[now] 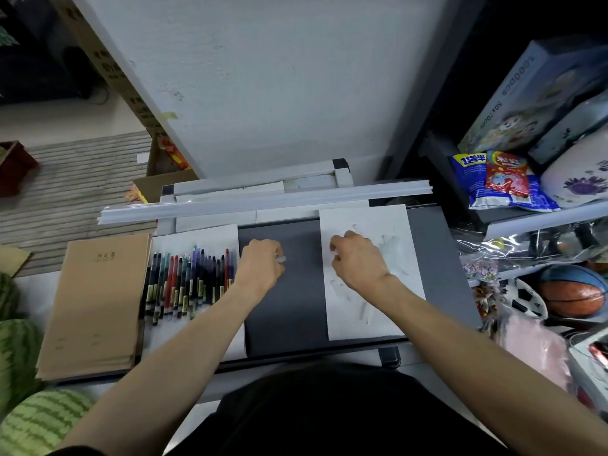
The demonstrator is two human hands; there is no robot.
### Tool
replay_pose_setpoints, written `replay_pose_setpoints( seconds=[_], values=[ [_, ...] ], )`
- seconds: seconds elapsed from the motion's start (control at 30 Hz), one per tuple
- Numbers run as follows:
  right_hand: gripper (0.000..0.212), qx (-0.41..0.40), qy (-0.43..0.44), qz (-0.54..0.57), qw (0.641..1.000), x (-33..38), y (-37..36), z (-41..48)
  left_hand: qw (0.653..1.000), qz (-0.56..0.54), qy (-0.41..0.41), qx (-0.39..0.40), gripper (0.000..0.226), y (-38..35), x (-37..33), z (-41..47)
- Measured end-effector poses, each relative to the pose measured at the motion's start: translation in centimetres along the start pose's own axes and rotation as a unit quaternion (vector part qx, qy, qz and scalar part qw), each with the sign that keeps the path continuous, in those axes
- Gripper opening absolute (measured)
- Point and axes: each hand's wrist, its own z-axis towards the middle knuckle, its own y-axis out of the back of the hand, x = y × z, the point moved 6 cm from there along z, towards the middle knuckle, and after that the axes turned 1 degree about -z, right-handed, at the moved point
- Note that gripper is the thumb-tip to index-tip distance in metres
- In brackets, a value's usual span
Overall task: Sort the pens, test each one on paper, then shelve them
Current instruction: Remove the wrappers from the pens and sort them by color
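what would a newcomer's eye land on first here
The row of coloured gel pens laid side by side on a white sheet at the left of the grey desk catches the eye first. Next, the two hands: the left hand pinches a small pale piece over the bare grey middle, the right hand curls over the scribbled white paper on the right.

Small general shop, stationery corner. Shelf [539, 218] at right crammed with stock: boxed puzzle [526, 93], snack packets [506, 179], basketball [574, 296], football [526, 299]. Tabletop [283, 307] holds stack of identical brown notebooks [95, 307], row of assorted pens [187, 284]. Watermelons [19, 350] piled at left, cardboard carton [108, 64] behind.
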Motion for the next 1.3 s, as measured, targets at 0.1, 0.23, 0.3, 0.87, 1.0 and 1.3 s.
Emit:
replay_pose_setpoints(
  seconds=[0.1, 0.23, 0.3, 0.87, 1.0, 1.3],
  values=[
    [0.030, -0.027, -0.018, 0.022, 0.999, -2.9, 1.1, -1.3, 1.000, -0.024, -0.008, 0.009, 0.019, -0.4, -1.5, -0.4],
    [0.030, -0.036, -0.054, 0.036, 0.997, -6.1, 1.8, -2.6, 0.995, -0.080, -0.050, 0.029, 0.023, -1.2, -6.1, -1.1],
    [0.029, -0.033, -0.064, 0.041, 0.997, -7.2, 1.9, -2.9, 0.991, -0.102, -0.078, 0.037, 0.025, -1.7, -9.1, -1.3],
    [0.034, -0.109, -0.031, 0.134, 0.985, -12.3, 1.6, -3.9, 0.957, -0.273, -0.066, 0.071, 0.039, -4.3, -13.5, -0.3],
    [0.043, -0.125, -0.026, 0.169, 0.977, -13.7, 0.8, -3.4, 0.967, -0.233, -0.103, 0.004, 0.031, -3.4, -13.0, 0.9],
    [0.047, -0.093, 0.016, 0.311, 0.946, -12.6, -1.9, -2.0, 0.962, -0.251, -0.085, 0.068, 0.051, -7.3, -14.1, 2.6]
  ],
)
